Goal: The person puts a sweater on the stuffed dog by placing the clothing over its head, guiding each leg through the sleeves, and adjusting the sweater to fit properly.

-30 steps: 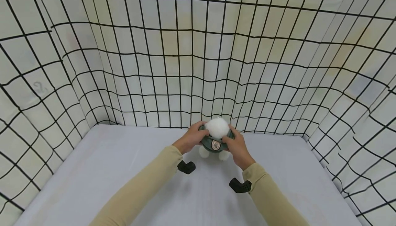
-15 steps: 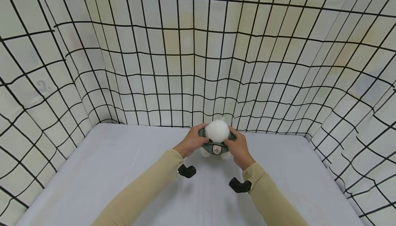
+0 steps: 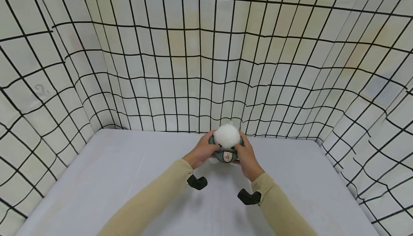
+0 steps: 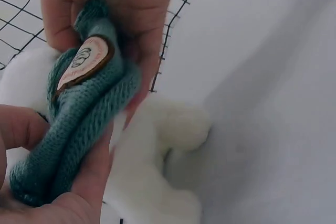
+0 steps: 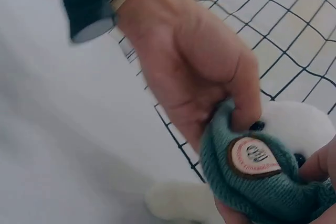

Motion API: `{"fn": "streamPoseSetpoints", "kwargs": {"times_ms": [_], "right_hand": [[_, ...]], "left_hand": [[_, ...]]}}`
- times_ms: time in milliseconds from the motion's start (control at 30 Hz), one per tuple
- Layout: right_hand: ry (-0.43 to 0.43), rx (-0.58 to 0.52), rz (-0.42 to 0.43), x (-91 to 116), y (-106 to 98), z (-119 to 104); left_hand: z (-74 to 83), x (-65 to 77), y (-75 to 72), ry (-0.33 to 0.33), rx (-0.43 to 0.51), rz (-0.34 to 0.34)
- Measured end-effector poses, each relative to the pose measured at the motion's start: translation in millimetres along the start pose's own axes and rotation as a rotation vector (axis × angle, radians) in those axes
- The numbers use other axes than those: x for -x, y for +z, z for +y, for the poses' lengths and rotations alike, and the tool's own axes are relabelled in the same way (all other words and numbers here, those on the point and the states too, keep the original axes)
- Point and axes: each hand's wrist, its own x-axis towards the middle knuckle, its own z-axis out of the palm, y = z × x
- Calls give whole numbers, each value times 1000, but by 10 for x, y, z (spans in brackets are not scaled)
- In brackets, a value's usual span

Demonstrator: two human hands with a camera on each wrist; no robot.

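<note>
A white plush toy is at the far side of the table, a teal knitted garment wrapped round it below the rounded head. On the garment's front sits a pale badge-shaped patch with a brown border. My left hand pinches the knit on one side, thumb in front. The right hand grips the other side, its thumb over the edge close to the toy's black eyes. White stubby feet stick out beneath the garment in the left wrist view. Fingers hide both sides of the toy.
A white table lies under the arms. Black grid netting over pale walls rises at the back and both sides. Black wrist mounts hang at the sleeve cuffs.
The patch has shifted slightly down and the garment's front now sits lower over the feet, hiding more of them. Both hands keep their hold, and the left wrist has come a little nearer.
</note>
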Motion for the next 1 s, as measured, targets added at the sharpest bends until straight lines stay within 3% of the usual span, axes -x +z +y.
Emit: {"fn": "streamPoseSetpoints", "kwargs": {"times_ms": [100, 267, 400, 600, 733, 867, 1000], "right_hand": [[-25, -56, -24, 1, -4, -5], [-67, -75, 22, -9, -26, 55], [-118, 20, 31, -39, -84, 95], [-125, 191, 47, -76, -211, 94], [-95, 145, 45, -87, -299, 89], [-110, 82, 62, -98, -382, 93], [-114, 84, 92, -102, -443, 102]], "left_hand": [[-24, -8, 28, 26, 1, 40], [-98, -27, 71, 92, -15, 66], [-139, -46, 57, 117, -1, 64], [-89, -46, -35, 136, -119, 78], [-64, -50, -106, 129, -138, 107], [-40, -54, -170, 150, -117, 180], [-34, -75, -218, 163, -122, 230]]}}
